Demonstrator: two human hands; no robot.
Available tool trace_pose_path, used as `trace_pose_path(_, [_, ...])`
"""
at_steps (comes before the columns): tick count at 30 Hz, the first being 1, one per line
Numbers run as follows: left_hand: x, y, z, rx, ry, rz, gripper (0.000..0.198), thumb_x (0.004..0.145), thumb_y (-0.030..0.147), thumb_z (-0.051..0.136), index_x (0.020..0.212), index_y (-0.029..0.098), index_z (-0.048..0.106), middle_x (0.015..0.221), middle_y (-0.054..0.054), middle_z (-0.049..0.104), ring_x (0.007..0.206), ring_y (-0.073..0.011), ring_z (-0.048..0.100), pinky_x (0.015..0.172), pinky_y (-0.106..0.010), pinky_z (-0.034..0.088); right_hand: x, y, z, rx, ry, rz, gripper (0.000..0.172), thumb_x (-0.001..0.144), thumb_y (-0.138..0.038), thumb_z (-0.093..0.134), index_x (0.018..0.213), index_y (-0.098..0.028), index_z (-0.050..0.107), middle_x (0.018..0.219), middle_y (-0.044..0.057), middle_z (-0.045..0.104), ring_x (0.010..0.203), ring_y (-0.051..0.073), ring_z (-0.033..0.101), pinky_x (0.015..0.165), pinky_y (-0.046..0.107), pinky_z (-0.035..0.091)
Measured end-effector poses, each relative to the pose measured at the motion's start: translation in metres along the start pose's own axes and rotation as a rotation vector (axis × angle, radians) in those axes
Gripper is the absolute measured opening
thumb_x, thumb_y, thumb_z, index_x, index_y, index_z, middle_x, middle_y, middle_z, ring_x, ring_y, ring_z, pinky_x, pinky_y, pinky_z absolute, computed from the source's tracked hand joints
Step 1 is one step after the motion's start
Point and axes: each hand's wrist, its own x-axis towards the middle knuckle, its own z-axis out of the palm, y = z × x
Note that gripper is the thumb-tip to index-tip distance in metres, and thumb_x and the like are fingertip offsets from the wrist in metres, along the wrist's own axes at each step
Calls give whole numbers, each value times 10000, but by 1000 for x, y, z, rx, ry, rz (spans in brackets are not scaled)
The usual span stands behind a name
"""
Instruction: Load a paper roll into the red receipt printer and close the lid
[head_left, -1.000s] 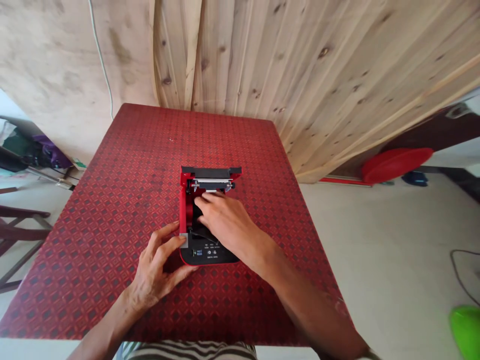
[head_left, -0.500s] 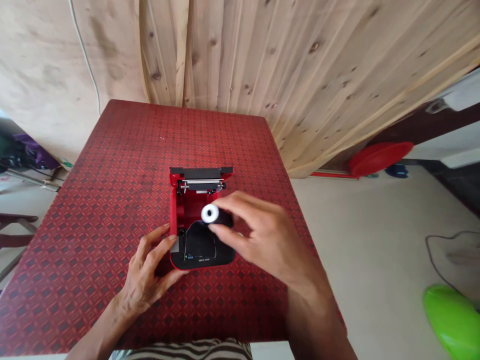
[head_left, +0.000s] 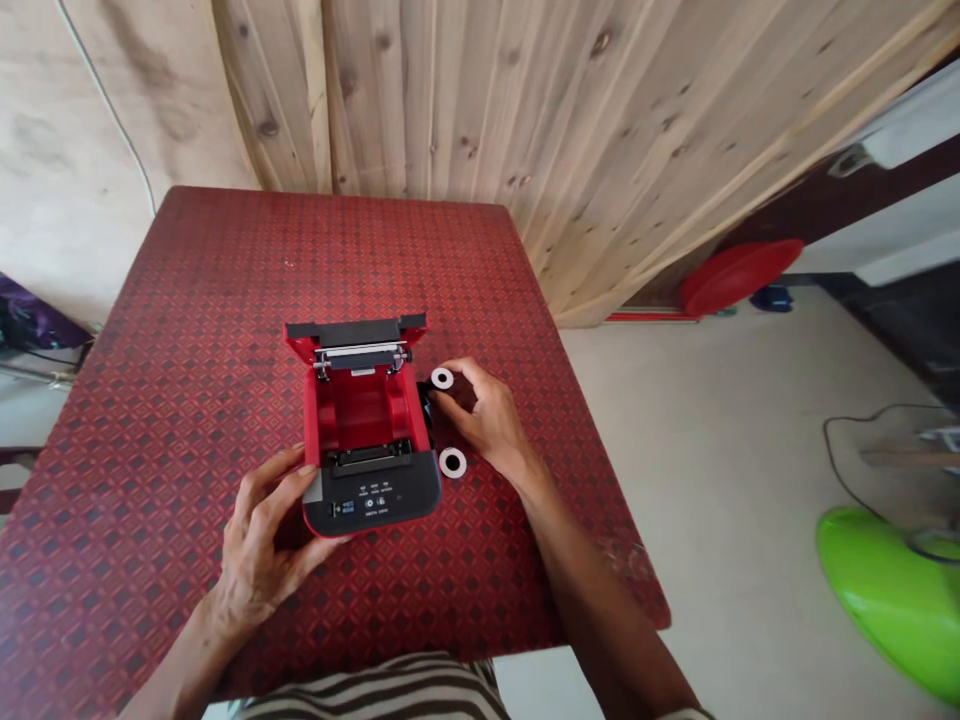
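A small red and black label printer (head_left: 373,495) stands on the table with its lid (head_left: 358,333) raised; its red inner bay (head_left: 365,410) holds nothing. My left hand (head_left: 262,535) grips the printer's front left corner, fingers along the side and thumb at the front. Just right of the printer, my right hand (head_left: 487,418) has thumb and index finger round a black roll with a white ring-shaped end (head_left: 434,382). Nearer to me lies a second white ring with a dark centre (head_left: 453,463); whether it is another roll's end I cannot tell. Black film between them is partly hidden.
The red patterned table (head_left: 225,270) meets a wooden plank wall (head_left: 450,100) at its far edge. On the floor to the right are a green plastic object (head_left: 885,590), a dark cable (head_left: 829,455) and a red round item (head_left: 739,278) by the wall.
My right hand has moved the black roll from above the printer to its right side, uncovering the bay and front panel. My left hand stays on the printer. The camera view has shifted.
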Motion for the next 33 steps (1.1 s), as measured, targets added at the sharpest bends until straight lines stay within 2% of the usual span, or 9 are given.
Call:
trace_pose_path(5, [2, 0, -1, 23, 4, 8, 762, 855, 323, 875, 1505, 147, 519, 1355, -195, 658, 1237, -274, 676, 1013, -395, 613, -18, 0, -17, -21, 0, 50, 457, 861, -342, 745, 1295, -255, 630, 1133, 64, 768, 819, 201, 718, 747, 370, 584])
trace_pose_path(10, [2, 0, -2, 28, -2, -5, 778, 856, 343, 875, 1526, 204, 505, 1362, -167, 671, 1216, -279, 688, 979, -416, 632, -71, -8, -38, -39, -39, 118, 278, 922, -248, 660, 1196, -244, 707, 1058, 56, 777, 894, 204, 734, 812, 374, 591])
trace_pose_path(13, [3, 1, -2, 27, -13, -17, 782, 862, 346, 867, 1537, 220, 493, 1368, -166, 667, 1215, -286, 687, 971, -433, 638, -94, -15, -31, -17, -88, 132, 378, 877, -241, 758, 1252, -251, 707, 1172, 65, 776, 945, 206, 732, 879, 395, 597])
trace_pose_path(15, [3, 1, -1, 31, -13, -17, 784, 860, 353, 868, 1536, 221, 494, 1367, -166, 665, 1210, -288, 687, 967, -438, 641, -98, -17, -19, 3, -60, 121, 431, 864, -255, 793, 1283, -253, 693, 1254, 83, 758, 1064, 230, 715, 979, 442, 571])
trace_pose_path(17, [4, 2, -2, 38, -11, -6, 789, 856, 356, 871, 1534, 213, 493, 1360, -167, 666, 1206, -289, 688, 965, -436, 642, -97, -16, -7, 20, -27, 109, 351, 875, -273, 787, 1217, -245, 712, 1229, 90, 761, 1133, 252, 691, 1032, 470, 541])
trace_pose_path(20, [4, 2, -2, 37, -10, 9, 788, 855, 343, 873, 1528, 181, 497, 1352, -181, 664, 1221, -291, 684, 987, -426, 634, -94, -13, 1, 56, -19, 111, 220, 898, -265, 743, 1115, -239, 721, 1122, 76, 764, 1064, 245, 696, 992, 441, 551])
trace_pose_path(25, [4, 1, -1, 26, -18, 13, 816, 852, 343, 877, 1545, 182, 477, 1368, -177, 655, 1234, -285, 683, 1004, -416, 629, -102, -30, -31, 233, -18, 128, 257, 980, -360, 638, 1224, -278, 627, 1159, 71, 726, 1088, 240, 714, 952, 401, 579])
trace_pose_path(29, [2, 2, 0, 20, -18, -7, 775, 883, 359, 845, 1542, 187, 476, 1378, -180, 650, 1246, -290, 681, 1003, -419, 637, -97, -77, -69, 425, -285, 12, 326, 976, -564, 633, 1158, -296, 670, 1045, 60, 699, 953, 250, 694, 828, 393, 591])
trace_pose_path(33, [0, 4, 0, 19, -27, -29, 705, 946, 427, 765, 1548, 221, 461, 1388, -171, 646, 1235, -284, 693, 962, -407, 661, -70, -121, -70, -23, -487, -162, 312, 1023, -313, 629, 1334, -327, 608, 1202, 52, 739, 1082, 242, 715, 935, 387, 591])
